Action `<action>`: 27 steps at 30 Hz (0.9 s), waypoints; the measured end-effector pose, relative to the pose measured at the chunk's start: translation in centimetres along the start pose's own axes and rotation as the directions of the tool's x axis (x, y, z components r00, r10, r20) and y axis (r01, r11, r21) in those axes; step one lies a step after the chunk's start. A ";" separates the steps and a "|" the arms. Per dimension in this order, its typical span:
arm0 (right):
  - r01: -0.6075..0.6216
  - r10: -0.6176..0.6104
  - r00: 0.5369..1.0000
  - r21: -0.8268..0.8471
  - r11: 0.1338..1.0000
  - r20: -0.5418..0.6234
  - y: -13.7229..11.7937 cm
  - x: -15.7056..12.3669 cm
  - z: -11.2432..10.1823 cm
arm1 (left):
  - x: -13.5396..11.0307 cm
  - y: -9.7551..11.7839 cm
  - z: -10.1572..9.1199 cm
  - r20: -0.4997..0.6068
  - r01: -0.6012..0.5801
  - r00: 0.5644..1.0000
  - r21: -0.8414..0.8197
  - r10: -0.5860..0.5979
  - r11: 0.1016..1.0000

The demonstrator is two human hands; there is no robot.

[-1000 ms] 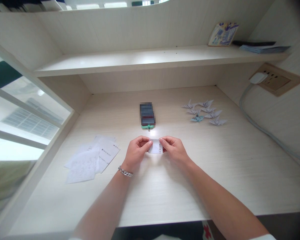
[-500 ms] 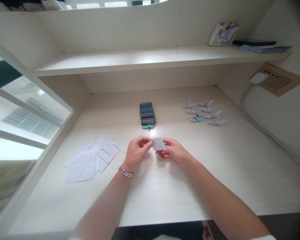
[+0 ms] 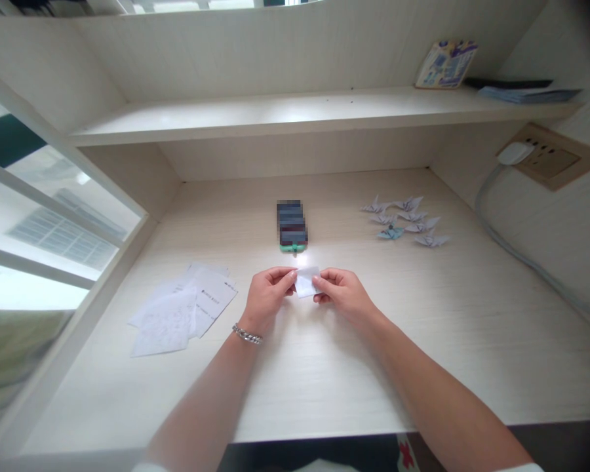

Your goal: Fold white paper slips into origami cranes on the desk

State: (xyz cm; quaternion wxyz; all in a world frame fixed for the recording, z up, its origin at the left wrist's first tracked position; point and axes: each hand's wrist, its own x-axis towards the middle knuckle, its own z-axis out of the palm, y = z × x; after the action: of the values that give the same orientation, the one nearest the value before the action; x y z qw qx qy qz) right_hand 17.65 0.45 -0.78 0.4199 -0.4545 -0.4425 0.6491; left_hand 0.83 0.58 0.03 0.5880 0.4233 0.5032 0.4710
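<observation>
The left hand [image 3: 270,293] pinches one edge of the small white paper [image 3: 305,280], which now shows no print, while the right hand [image 3: 343,292], thumb newly on top, grips the other, seemingly steadying the sheet between them.

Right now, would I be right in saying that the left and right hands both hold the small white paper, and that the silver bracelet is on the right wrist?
Not quite: the head view shows the silver bracelet on the left wrist. The left hand and right hand do both hold the small white paper.
</observation>
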 end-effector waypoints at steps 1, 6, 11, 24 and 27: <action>-0.003 0.003 1.000 0.001 1.000 0.001 0.0 0.0 0.0 | 0.0 0.0 0.0 0.000 0.009 1.000 -0.004 -0.009 1.000; -0.021 0.021 1.000 0.007 1.000 -0.002 -0.1 -0.1 -0.1 | 0.0 0.0 0.0 0.002 0.021 1.000 -0.012 -0.021 1.000; -0.015 0.015 1.000 0.004 1.000 -0.005 0.0 -0.1 0.0 | 0.1 -0.1 0.0 0.004 0.003 1.000 -0.009 -0.003 1.000; 0.011 -0.010 1.000 -0.046 0.999 0.027 0.2 0.0 -0.2 | 0.2 -0.1 -0.4 0.079 -0.022 0.997 0.104 0.013 0.994; 0.029 -0.028 0.999 -0.049 0.998 0.019 0.4 0.0 -0.3 | 0.2 -0.1 -0.5 0.115 -0.010 0.993 0.108 -0.003 0.994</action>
State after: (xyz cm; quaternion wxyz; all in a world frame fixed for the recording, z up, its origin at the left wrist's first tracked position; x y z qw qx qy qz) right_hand 17.88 0.45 -1.23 0.4137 -0.4524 -0.4687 0.6360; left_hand 0.40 0.75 -0.15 0.5913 0.4820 0.4926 0.4188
